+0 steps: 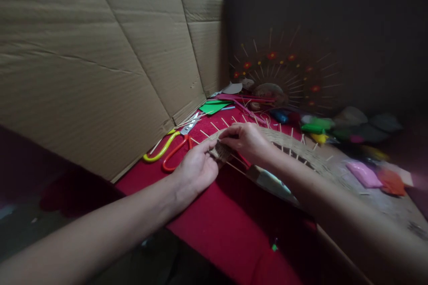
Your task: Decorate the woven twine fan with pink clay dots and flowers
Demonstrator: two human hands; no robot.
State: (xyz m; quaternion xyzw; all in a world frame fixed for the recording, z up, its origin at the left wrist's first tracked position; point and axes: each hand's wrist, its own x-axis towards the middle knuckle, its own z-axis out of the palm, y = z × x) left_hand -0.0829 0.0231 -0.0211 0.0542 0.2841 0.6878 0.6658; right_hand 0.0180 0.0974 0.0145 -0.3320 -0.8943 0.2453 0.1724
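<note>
A curved band of woven twine (284, 137) with thin wooden sticks poking out of both edges lies on the red cloth. My left hand (198, 168) is closed on the band's near left end, with the thumb on top and the fingers underneath. Just beside it, my right hand (245, 140) pinches at the same end from above. Whether a loose strand lies between its fingertips is too small to make out. Scissors (183, 134) with one yellow and one red handle lie partly open to the left of my hands.
Tall cardboard (100, 62) stands along the left. Green paper (214, 107) and pink strips (245, 109) lie behind my hands. A stick arch with red flowers (272, 55) leans at the back. Pink (364, 173) and orange packets (393, 181) lie right. The cloth's edge (187, 242) is near me.
</note>
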